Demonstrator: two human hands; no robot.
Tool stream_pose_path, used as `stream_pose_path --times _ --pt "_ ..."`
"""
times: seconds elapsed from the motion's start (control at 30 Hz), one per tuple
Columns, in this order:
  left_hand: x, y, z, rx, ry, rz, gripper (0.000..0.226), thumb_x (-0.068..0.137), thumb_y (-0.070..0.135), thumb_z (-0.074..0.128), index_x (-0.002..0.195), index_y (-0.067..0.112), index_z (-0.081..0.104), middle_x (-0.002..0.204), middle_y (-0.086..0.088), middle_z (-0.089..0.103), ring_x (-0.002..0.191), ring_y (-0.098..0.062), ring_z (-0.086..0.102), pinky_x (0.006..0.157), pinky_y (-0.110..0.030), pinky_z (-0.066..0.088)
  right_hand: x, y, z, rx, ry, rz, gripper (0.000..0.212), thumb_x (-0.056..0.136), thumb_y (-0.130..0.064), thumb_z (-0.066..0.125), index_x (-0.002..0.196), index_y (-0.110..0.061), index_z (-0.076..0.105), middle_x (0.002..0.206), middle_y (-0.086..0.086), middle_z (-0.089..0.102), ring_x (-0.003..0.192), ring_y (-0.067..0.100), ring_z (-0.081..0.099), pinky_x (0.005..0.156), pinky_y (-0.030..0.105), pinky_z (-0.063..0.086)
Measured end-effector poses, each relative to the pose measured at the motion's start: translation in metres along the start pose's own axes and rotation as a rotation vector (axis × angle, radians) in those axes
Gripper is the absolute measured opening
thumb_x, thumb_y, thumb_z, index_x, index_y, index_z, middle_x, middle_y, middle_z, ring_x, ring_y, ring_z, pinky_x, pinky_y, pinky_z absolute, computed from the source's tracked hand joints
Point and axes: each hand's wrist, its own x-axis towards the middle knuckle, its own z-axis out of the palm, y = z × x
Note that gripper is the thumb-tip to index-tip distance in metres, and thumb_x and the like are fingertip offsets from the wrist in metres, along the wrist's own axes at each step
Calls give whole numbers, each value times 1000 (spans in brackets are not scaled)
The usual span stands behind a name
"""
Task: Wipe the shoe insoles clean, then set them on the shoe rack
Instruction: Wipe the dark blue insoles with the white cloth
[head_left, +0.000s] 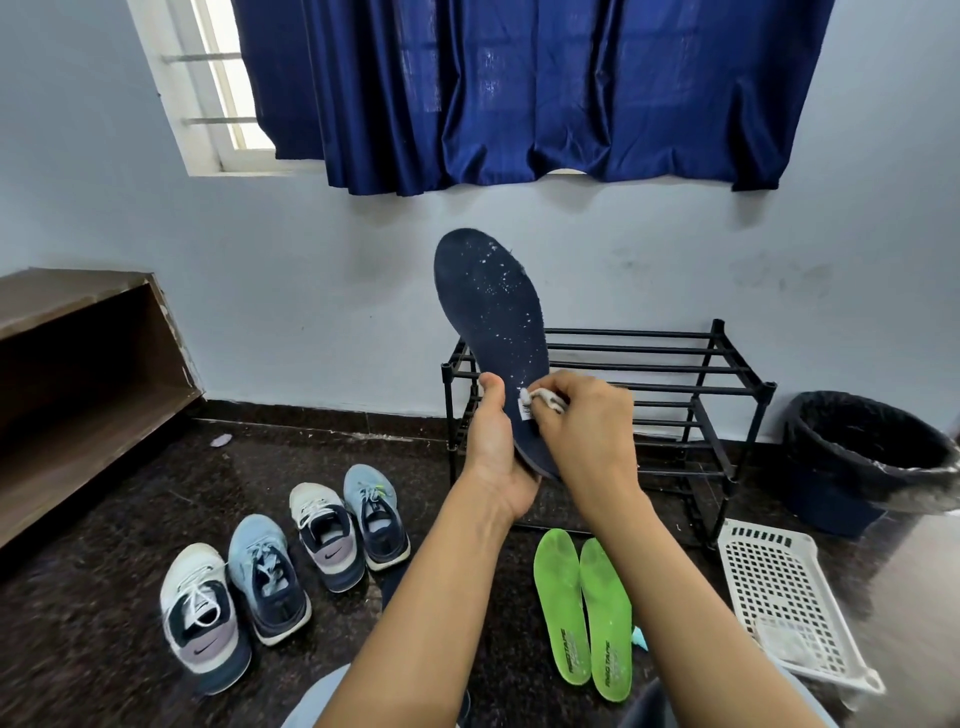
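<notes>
Left hand (493, 449): grips the heel end of the blue insole (488, 306); the thumb lies up its left edge, the heel rests in the palm, and the fingers are hidden behind it.
Right hand (584, 431): fingers curled, pinching a small white wipe (544, 397) and pressing it to the insole's face just beside the left thumb.
Blue insole: held in the air between both hands, above the floor (104, 623). It is a flat, foot-shaped navy sheet with a matt, cloth-like face flecked with white specks and a small white label next to the wipe. Its long axis is nearly upright, toe end up and leaning slightly left, heel down.
Green insoles (582, 608): a bright green pair flat on the floor below the right hand, side by side, with dark lettering on the near heels and toes pointing away.
Rack (675, 371): black tubes in two tiers, just behind and right of the hands.
Shoes (324, 535): four laced trainers on the floor, below and left of the left hand.
Basket (769, 582): white perforated plastic, right of the right forearm.
Bin (857, 457): dark and lined, further right.
</notes>
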Motion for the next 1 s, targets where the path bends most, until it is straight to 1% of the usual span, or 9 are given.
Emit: stream_pose_path --times 0.1,0.23,0.4,0.5,0.57,0.63,0.73,0.87,1.0 --pt "-1 -8 3 -3 10 -3 61 99 60 27 99 16 69 86 -4 74 85 -20 68 72 -32 53 6 2 -4 -23 88 45 11 82 -11 64 87 -14 73 78 5 71 71 22 62 60 16 29" --pt "-1 -4 -1 -12 30 15 61 98 62 30 91 16 70 80 -3 74 79 -18 69 69 -30 53 -7 -5 2 5 -23 -33 12 81 -10 66 88 -13 74 79 1 71 68 12 59 61 8 35" --pt "-2 -9 3 33 9 2 60 99 60 29 94 16 70 84 -4 74 82 -20 69 73 -32 53 6 4 -7 -17 64 23 12 82 -12 64 87 -15 74 79 3 72 73 21 62 66 23 39" --pt "-2 -5 1 32 23 13 59 97 62 32 90 17 70 80 -3 74 77 -18 70 68 -31 53 -3 -4 -3 -28 -4 -39 13 81 -11 65 89 -14 74 80 3 72 73 19 64 68 21 42" --pt "-2 -3 0 31 33 20 59 97 62 34 86 17 70 77 -2 73 75 -18 70 69 -31 53 -8 -7 0 -2 -54 -96 12 80 -10 67 88 -15 75 80 1 72 73 16 64 66 15 40" --pt "-3 -5 2 40 24 10 58 98 60 33 87 16 70 78 -4 74 78 -20 69 73 -33 53 1 0 -4 4 -27 -59 13 80 -10 66 88 -15 75 80 2 72 73 17 64 64 13 35" --pt "-3 -9 4 55 11 5 59 98 59 31 92 17 70 83 -4 74 84 -21 69 78 -35 52 7 4 -8 -26 59 -5 13 81 -10 65 88 -14 74 80 4 72 74 22 64 66 19 37" --pt "-2 -5 1 33 32 14 59 96 63 34 87 18 71 80 -3 73 83 -20 69 78 -34 52 -6 -6 0 -18 -23 -118 12 79 -9 67 88 -14 75 81 3 73 73 18 65 66 15 38" --pt "-2 -10 5 55 6 -1 60 98 60 29 95 17 70 87 -4 74 89 -21 68 82 -36 51 9 7 -7 -39 64 2 12 81 -12 64 88 -15 74 80 5 72 75 24 64 68 24 39"
